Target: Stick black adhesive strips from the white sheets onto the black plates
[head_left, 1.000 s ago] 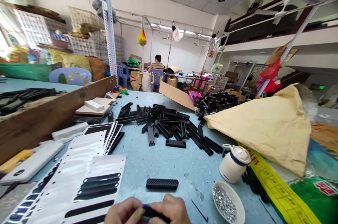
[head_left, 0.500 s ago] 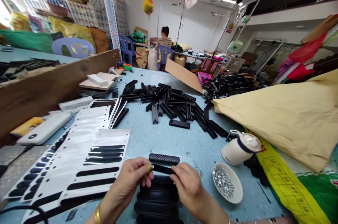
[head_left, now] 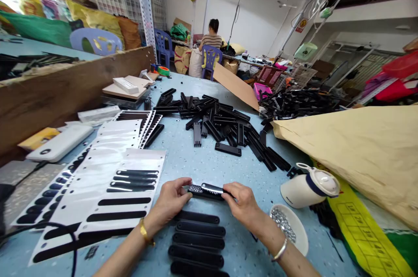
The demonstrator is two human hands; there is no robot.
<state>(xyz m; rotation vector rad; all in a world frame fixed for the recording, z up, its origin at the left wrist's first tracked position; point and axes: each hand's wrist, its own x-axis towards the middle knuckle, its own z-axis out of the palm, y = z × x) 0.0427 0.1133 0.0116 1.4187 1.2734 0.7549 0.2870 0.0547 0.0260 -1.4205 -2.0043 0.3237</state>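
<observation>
Closest to camera, a row of flat black oblong plastic strips [head_left: 198,242] lies stacked side by side on the speckled light-blue tabletop [head_left: 196,163], just below both hands. Left hand [head_left: 171,200], gold bangle on wrist, pinches the left end of a narrow black perforated plastic bar [head_left: 206,190]; right hand [head_left: 243,205], silver bangle on wrist, pinches its right end, so the bar sits level between the two hands, just above the tabletop, with a shiny strip along its top. Both hands closed on that bar with fingertips. Right of the right hand, a small white shallow dish of tiny silver beads [head_left: 287,229], touching nothing else visible; just beyond it a white lidded mug with a dark blue band [head_left: 310,185], tilted on its side. Left of the left hand, white backing sheets with black oblong stickers [head_left: 111,185] fan out in overlapping layers toward the left edge. Further left, a white flat power bank [head_left: 60,147] and a yellow flat item beside it, against a long brown wooden board [head_left: 65,94]. Mid tabletop, a loose pile of black slotted plastic bars [head_left: 215,122]. Right side, a big tan paper sack [head_left: 359,155] over a green and yellow printed bag. Beyond that, a second heap of black parts [head_left: 297,103] and a brown cardboard sheet [head_left: 237,87]. Far back, a person in a striped top [head_left: 211,37] sits on a purple plastic chair, facing away.
</observation>
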